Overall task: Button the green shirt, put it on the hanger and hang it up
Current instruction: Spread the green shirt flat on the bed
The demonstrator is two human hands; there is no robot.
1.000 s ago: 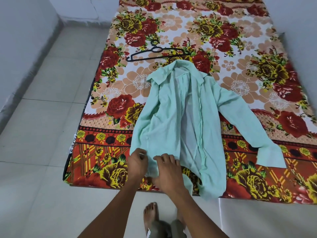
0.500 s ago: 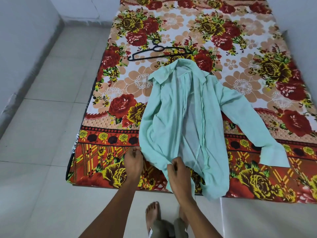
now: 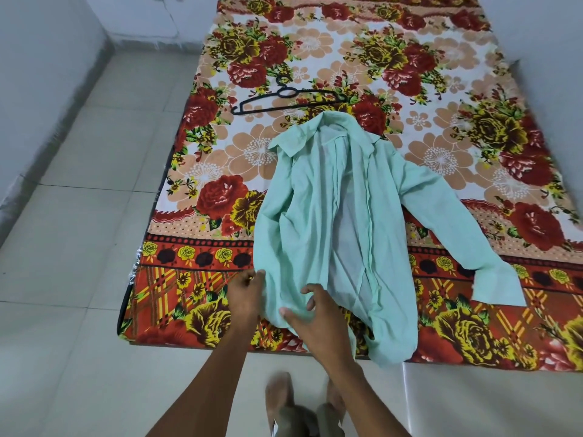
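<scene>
The pale green shirt (image 3: pixel 318 222) lies unbuttoned and face up on the floral mattress (image 3: pixel 473 89), collar away from me, one sleeve stretched out to the right. My left hand (image 3: pixel 244 294) pinches the shirt's lower left hem edge. My right hand (image 3: pixel 310 316) rests on the bottom of the left front panel with fingers curled into the cloth. A black plastic hanger (image 3: pixel 284 97) lies flat on the mattress just beyond the collar, apart from the shirt.
The mattress sits on a pale tiled floor (image 3: pixel 79 216). A grey wall (image 3: pixel 38 74) runs along the left. My bare feet (image 3: pixel 280 395) stand at the mattress's near edge.
My left hand stayed at the left hem edge. My right hand moved from the hem up onto the left panel, and the cloth there has bunched toward the middle.
</scene>
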